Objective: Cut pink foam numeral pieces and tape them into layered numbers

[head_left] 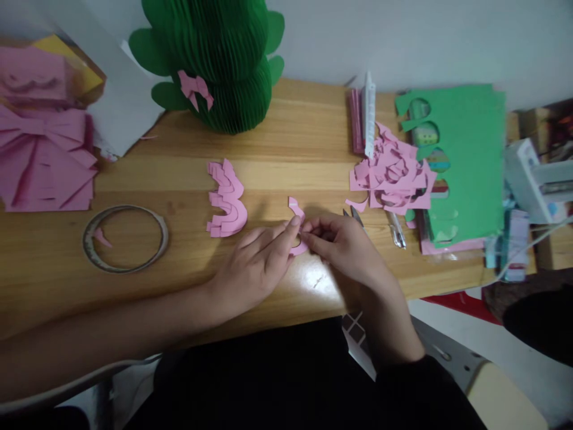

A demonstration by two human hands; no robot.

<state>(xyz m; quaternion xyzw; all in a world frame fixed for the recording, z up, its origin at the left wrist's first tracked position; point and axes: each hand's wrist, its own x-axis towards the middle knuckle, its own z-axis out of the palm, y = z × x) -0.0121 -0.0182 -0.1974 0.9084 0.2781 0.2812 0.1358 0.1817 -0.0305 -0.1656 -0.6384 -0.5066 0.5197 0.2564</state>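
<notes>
Across the wooden counter (277,167), one surface carries nearly all the things. Biggest on it is one pleated green paper object (228,60), at the far edge, with at least four rounded green lobes at its sides. One pile of green sheets (474,161) lies at the right, and one pink paper piece with a big bow (45,161) is at the far left. One heap of pink scraps (394,170) lies beside the green sheets; its pieces are too tangled for me to count.

Two hands work near the front edge. For the left hand (259,263), the fingers are stretched out and the thumb is against the pink strip; whether they grip it, I cannot tell. The right hand (344,245) has its fingers bent, thumb and forefinger pinching this strip. One ring (163,230) lies at the left, around one small pink scrap (102,237). One layered stack of curved pink shapes (235,222) is left of the hands. Behind the scraps is one white tube (369,113).

Smaller is the one curved pink strip (294,205), on the counter between the hands. Two pointed dark blades (357,216) show just beyond the right hand.
</notes>
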